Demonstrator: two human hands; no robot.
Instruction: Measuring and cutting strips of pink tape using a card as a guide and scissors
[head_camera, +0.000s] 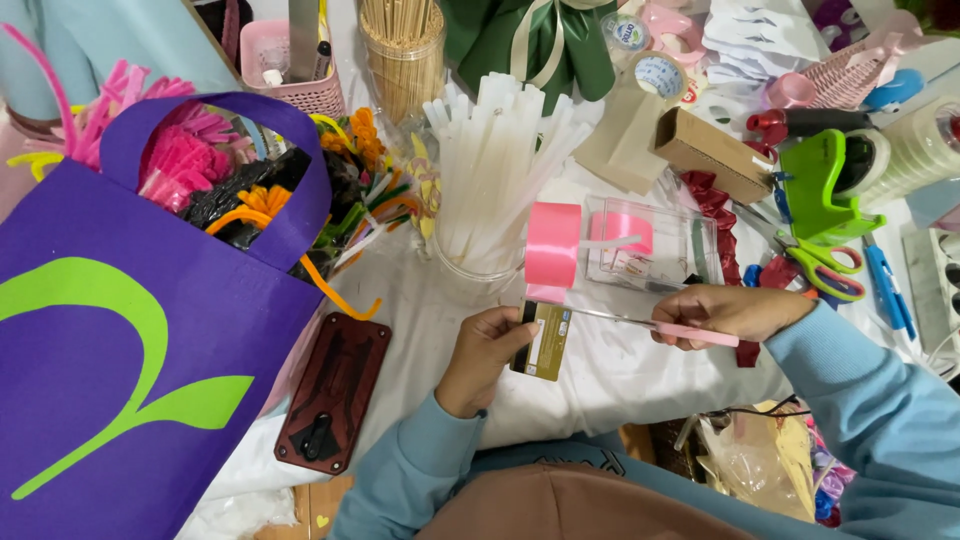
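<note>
I'm seeing the left hand (483, 358) fingers pinching the card (543, 341) w/ pink ribbon (553, 246) rising above it; right hand (728, 314), gripping scissors (650, 325), is lying right of card, blades pointing left.

A patch of bare white table cover (610, 375) is left open just below the left hand (480, 360) and the right hand (725, 312), and passage there is unhindered. To the left, the way is blocked by a purple bag (130, 330) stuffed with pipe cleaners and by a dark phone case (333, 392) lying flat. Straight ahead, room is taken by a jar of glue sticks (495, 170) and a clear box (665, 245). To the right, the space is crowded by green scissors (825, 265) and a green tape dispenser (815, 185).
</note>
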